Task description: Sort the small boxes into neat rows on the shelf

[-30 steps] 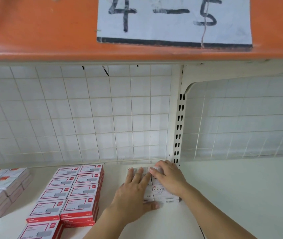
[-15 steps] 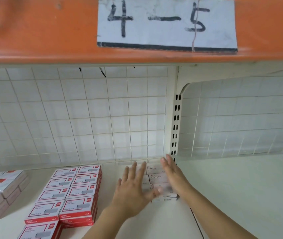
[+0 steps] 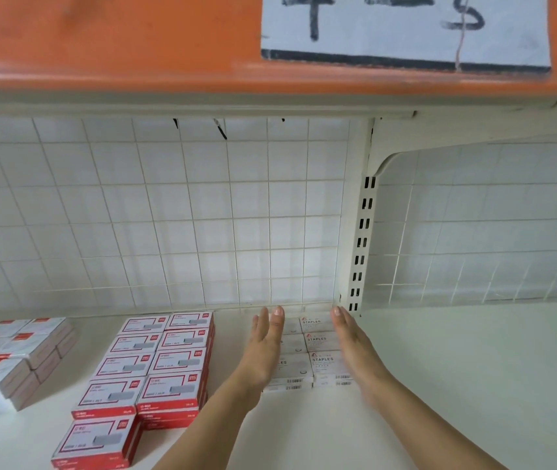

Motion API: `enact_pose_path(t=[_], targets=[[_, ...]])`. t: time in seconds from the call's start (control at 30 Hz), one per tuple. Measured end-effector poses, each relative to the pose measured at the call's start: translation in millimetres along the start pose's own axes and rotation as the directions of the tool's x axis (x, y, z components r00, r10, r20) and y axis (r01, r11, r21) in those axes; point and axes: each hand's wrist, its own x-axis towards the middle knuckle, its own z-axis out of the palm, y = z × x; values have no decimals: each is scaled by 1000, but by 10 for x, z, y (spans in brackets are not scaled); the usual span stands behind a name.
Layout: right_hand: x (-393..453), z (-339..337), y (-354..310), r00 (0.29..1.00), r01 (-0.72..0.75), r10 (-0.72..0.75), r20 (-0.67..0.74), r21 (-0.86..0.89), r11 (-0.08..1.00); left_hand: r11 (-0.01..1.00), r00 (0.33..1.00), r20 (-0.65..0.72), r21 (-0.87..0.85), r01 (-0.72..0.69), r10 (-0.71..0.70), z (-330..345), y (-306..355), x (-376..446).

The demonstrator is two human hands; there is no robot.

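Note:
A block of small white staple boxes (image 3: 317, 344) lies on the white shelf (image 3: 456, 385) against the back grid, in two columns and stacked two high. My left hand (image 3: 263, 347) stands on edge with straight fingers against the block's left side. My right hand (image 3: 355, 347) does the same along its right side. The boxes sit squeezed between both palms. Part of the left column is hidden by my left hand.
Red-and-white boxes (image 3: 155, 368) stand in two tidy stacked columns to the left. Farther left lies a looser pile of boxes (image 3: 9, 361). A slotted upright post (image 3: 360, 245) rises behind the white boxes. An orange shelf edge with a paper label (image 3: 406, 28) hangs overhead.
Both hands lay on top of the white boxes a second ago. They have since turned onto their edges and moved to the block's two sides.

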Motion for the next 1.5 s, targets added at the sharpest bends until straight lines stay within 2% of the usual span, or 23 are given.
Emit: enact_pose_path(t=[0.07,0.13,0.2,0.27,0.33,0.4,0.47,0.6,0.77,0.93,1.03,1.17,1.23,1.27,1.33,1.5], targets=[[-13,-45,-51,999,-12,11,38,13,1000,996,1000,2,85,-25,25,-29,-21,11],[29,-82,-98,999,49,-47,17,-141,989,922,995,18,374,-101,101,-65,-73,3],[128,-65,-185,985,162,-172,16,-443,882,737,981,89,649,-189,173,-99,-126,-61],[248,37,-282,964,263,-220,150,-666,698,541,971,133,811,-222,198,-125,-193,-147],[387,177,-337,936,351,-187,298,-755,554,384,970,143,899,-211,198,-126,-244,-224],[522,321,-362,913,401,-140,382,-785,472,304,973,135,934,-187,185,-108,-270,-251],[615,418,-380,906,416,-119,407,-797,437,245,973,118,955,-166,198,-80,-279,-232],[703,446,-351,897,439,-178,404,-781,443,212,980,110,967,-144,165,-39,-305,-174],[690,463,-301,908,418,-203,366,-785,456,223,982,95,966,-130,163,-44,-337,-157],[700,425,-314,906,420,-146,396,-807,416,244,978,105,958,-149,183,-51,-359,-157],[711,199,-321,938,346,-149,314,-806,481,256,972,84,957,-140,218,-59,-307,-252],[739,-150,-288,972,231,-121,200,-762,605,205,913,83,963,-177,399,62,-156,-323],[742,-201,-251,979,196,-90,182,-725,660,173,901,190,946,-274,389,165,-99,-234],[739,-203,-227,979,191,-84,184,-704,684,140,920,236,946,-291,314,226,-91,-176],[725,-190,-179,975,200,-79,206,-676,710,111,942,253,953,-282,222,309,-83,-105],[709,-167,-90,971,232,-130,201,-659,715,133,954,220,959,-250,204,371,-151,-39]])
